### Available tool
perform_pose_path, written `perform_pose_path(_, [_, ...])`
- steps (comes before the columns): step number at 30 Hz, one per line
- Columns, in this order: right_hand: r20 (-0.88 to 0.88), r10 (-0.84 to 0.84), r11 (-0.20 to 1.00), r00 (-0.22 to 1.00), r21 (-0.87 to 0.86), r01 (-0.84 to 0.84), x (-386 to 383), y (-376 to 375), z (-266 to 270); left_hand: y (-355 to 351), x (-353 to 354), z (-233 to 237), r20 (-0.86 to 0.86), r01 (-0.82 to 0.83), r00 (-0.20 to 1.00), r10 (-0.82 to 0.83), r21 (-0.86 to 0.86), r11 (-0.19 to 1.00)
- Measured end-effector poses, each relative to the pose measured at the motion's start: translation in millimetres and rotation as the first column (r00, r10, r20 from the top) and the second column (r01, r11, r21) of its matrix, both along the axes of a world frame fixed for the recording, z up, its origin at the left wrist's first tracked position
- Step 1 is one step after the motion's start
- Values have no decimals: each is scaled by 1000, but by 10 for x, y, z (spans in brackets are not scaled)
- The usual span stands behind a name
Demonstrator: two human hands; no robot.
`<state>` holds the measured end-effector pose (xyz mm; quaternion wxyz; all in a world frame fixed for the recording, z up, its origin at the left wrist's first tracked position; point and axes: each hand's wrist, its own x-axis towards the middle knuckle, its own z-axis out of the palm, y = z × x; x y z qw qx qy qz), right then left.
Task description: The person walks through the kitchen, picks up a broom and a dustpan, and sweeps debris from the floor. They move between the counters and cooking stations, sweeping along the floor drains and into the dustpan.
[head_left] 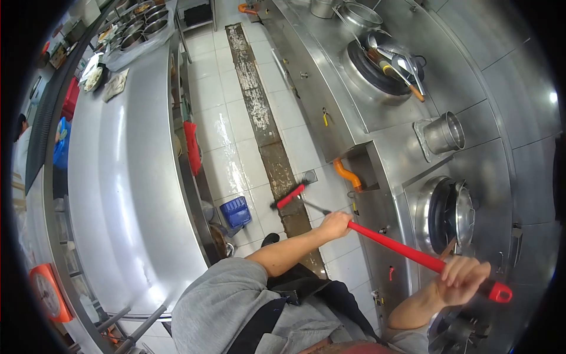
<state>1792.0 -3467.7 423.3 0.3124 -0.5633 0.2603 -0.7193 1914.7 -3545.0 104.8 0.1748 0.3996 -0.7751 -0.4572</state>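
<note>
My left hand (337,225) is wrapped around the lower grip of a long-handled floor brush (392,246), near where the red pole meets a thin grey shaft. Higher up, close to the pole's looped end, my right hand (464,279) is closed on the same handle. The pole slants across in front of me. Its red brush head (291,196) with black bristles is down at the floor, over a dark, wet drain strip (259,118) that runs along the aisle of white tiles. A blue dustpan-like plastic piece (236,212) lies on the tiles to the left.
A long steel worktable (127,177) flanks the aisle on the left, with metal pots (156,25) at its far end. On the right, a steel stove counter (383,141) carries woks (442,215) and a metal pot (445,133). An orange pipe (346,173) sticks out below it.
</note>
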Motion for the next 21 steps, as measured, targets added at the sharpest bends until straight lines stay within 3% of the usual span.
perform_pose_path(2, [-61, -6, 1000, 998, -8, 6, 13, 32, 16, -215, 45, 85, -38, -141, 990, 139, -38, 989])
perform_pose_path(4, [-54, -154, 988, 987, -6, 154, 162, -38, -172, -630, -11, -489, -16, -193, 981, 193, -160, 968])
perform_pose_path(6, [-41, -205, 977, 978, 47, 207, 320, -215, -573, -1093, 183, -735, -3, -297, 953, 303, -212, 931])
perform_pose_path(7, [-160, -328, 934, 931, 90, 345, 473, -332, -792, -1262, 311, -795, -69, -427, 903, 425, -276, 861])
perform_pose_path(8, [-168, -385, 893, 908, 180, 412, 523, -423, -1084, -1463, 418, -1023, -66, -476, 877, 477, -266, 838])
perform_pose_path(9, [-162, -364, 896, 917, 207, 393, 638, -570, -1323, -1609, 504, -1233, -69, -526, 846, 528, -266, 808])
perform_pose_path(10, [-97, -219, 955, 971, 184, 234, 666, -698, -1558, -1621, 585, -1325, -62, -524, 847, 527, -257, 812])
perform_pose_path(12, [-159, -176, 962, 971, 179, 204, 820, -830, -1746, -1625, 727, -1431, 4, -543, 819, 574, -320, 777])
perform_pose_path(14, [-174, -208, 950, 963, 196, 241, 875, -886, -1642, -1511, 757, -1476, 103, -465, 856, 506, -272, 842])
perform_pose_path(16, [-100, -245, 947, 964, 187, 260, 777, -861, -1344, -1246, 628, -1387, 23, -320, 945, 327, -160, 934])
perform_pose_path(21, [-100, -251, 954, 963, 141, 263, 417, -742, -601, -592, 157, -789, -20, -93, 995, 93, 16, 996])
